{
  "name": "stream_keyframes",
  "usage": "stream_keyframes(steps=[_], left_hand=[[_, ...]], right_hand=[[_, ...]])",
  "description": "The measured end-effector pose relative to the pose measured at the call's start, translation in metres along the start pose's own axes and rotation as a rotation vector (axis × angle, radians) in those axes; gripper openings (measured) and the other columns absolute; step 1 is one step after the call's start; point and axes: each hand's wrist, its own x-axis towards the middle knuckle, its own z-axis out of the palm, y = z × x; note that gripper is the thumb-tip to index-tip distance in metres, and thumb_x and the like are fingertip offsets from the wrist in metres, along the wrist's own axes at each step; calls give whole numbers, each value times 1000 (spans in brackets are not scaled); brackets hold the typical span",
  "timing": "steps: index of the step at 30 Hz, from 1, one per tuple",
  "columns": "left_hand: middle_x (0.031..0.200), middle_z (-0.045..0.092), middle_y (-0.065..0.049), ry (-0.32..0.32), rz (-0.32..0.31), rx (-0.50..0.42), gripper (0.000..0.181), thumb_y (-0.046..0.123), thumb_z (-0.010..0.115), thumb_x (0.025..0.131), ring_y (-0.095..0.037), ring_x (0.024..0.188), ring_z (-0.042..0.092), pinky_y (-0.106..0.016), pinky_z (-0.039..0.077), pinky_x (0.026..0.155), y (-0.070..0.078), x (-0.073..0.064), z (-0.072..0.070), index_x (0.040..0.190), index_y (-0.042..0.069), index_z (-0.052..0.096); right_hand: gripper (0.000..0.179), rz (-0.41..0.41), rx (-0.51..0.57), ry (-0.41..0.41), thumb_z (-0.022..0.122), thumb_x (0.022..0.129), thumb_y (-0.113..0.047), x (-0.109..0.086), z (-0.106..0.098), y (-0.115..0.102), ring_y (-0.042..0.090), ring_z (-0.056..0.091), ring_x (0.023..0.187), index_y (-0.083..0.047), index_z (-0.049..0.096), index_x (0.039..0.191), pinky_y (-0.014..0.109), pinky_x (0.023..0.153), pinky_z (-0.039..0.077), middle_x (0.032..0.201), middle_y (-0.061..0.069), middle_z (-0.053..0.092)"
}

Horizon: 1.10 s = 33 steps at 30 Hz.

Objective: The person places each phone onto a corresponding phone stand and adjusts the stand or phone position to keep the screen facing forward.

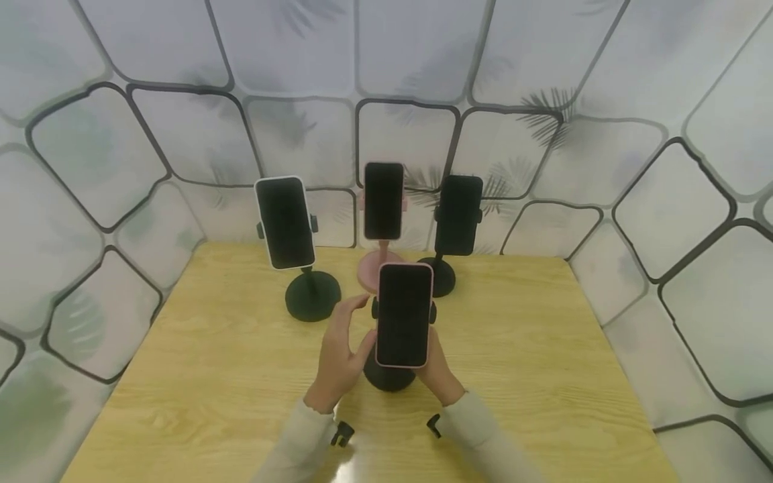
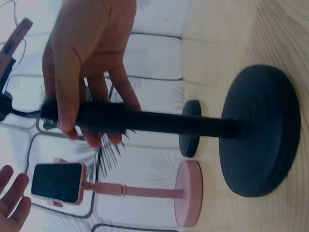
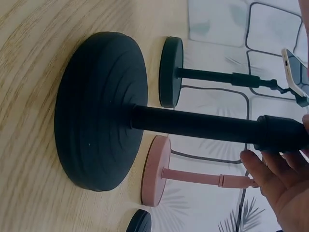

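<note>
A dark phone stand (image 2: 178,123) stands upright on its round base (image 3: 101,111), carrying a pink-edged phone (image 1: 404,315) with a black screen. My right hand (image 2: 94,58) grips the collar at the top of its pole, thumb on one side and fingers round the other. In the head view the phone partly covers that right hand (image 1: 437,376). To the left of the phone is my left hand (image 1: 338,362), fingers spread in a loose curve and holding nothing. Its fingers (image 2: 14,198) also show at the edge of the left wrist view, apart from the pole.
Behind stand a dark green stand (image 1: 313,296) with a white-edged phone (image 1: 285,223), a pink stand (image 1: 365,270) with a phone (image 1: 383,201), and a black stand (image 1: 445,276) with a dark phone (image 1: 459,216). Patterned fabric walls (image 1: 410,54) enclose the wooden table (image 1: 531,355).
</note>
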Motion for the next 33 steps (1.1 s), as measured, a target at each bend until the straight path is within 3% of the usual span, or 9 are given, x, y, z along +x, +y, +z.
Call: stream_keyframes(steps=[10, 13, 15, 17, 20, 22, 25, 29, 33], left_hand=[[118, 54, -17, 40, -62, 138, 40, 13, 61, 86, -30, 111, 51, -42, 42, 96, -17, -7, -8, 124, -1, 52], [118, 52, -19, 37, -122, 172, 42, 7, 64, 83, -32, 112, 51, -46, 46, 93, -21, -11, -9, 123, 0, 53], [118, 51, -19, 36, -164, 189, 42, 5, 65, 83, -33, 112, 51, -48, 47, 92, -24, -14, -11, 123, 0, 53], [119, 50, -20, 33, -200, 204, 42, 5, 65, 83, -34, 112, 51, -49, 47, 92, -28, -15, -13, 123, 0, 53], [119, 50, -21, 32, -233, 225, 42, 6, 64, 83, -35, 112, 51, -50, 46, 93, -32, -17, -15, 123, 0, 52], [119, 50, -21, 30, -254, 231, 43, 6, 64, 83, -36, 111, 51, -51, 46, 93, -35, -18, -16, 123, 0, 52], [119, 50, -21, 23, -290, 238, 43, 6, 65, 82, -37, 111, 52, -51, 46, 95, -39, -20, -16, 124, 1, 52], [120, 50, -21, -6, -339, 259, 45, 6, 66, 82, -36, 112, 52, -50, 45, 97, -42, -22, -14, 125, 3, 52], [120, 50, -20, -13, -339, 271, 46, 6, 67, 82, -36, 112, 52, -50, 45, 96, -44, -24, -12, 125, 3, 52]], right_hand=[[28, 67, 142, -6, 59, 84, -2, -5, -7, 9, 17, 59, 89, 8, 54, 110, 27, 79, 49, 101, 20, 63], [28, 104, 764, -72, 50, 96, -11, -9, -9, 71, 14, 59, 99, -1, 54, 122, 23, 87, 47, 113, 12, 62], [30, 164, 853, -47, 43, 100, -14, -9, -12, 119, 9, 57, 106, -8, 49, 129, 18, 90, 45, 119, 4, 59], [33, 257, 1224, -27, 37, 102, -20, -7, -15, 186, 8, 54, 115, -18, 49, 133, 20, 98, 43, 126, -3, 57], [33, 365, 1369, 59, 41, 101, -24, 0, -33, 274, 10, 51, 120, -21, 47, 133, 26, 102, 42, 129, -4, 54], [33, 432, 1737, 106, 47, 98, -30, 10, -48, 337, 13, 52, 121, -25, 52, 131, 30, 104, 41, 130, -5, 55], [37, 449, 1848, 111, 55, 94, -29, 28, -79, 389, 20, 53, 121, -23, 52, 130, 39, 102, 44, 130, 0, 56], [40, 424, 2012, 57, 58, 93, -28, 54, -117, 393, 29, 50, 125, -18, 53, 131, 48, 107, 37, 133, 8, 55], [36, 435, 2174, 20, 54, 94, -29, 78, -145, 329, 30, 51, 123, -12, 57, 125, 48, 108, 35, 128, 11, 57]])
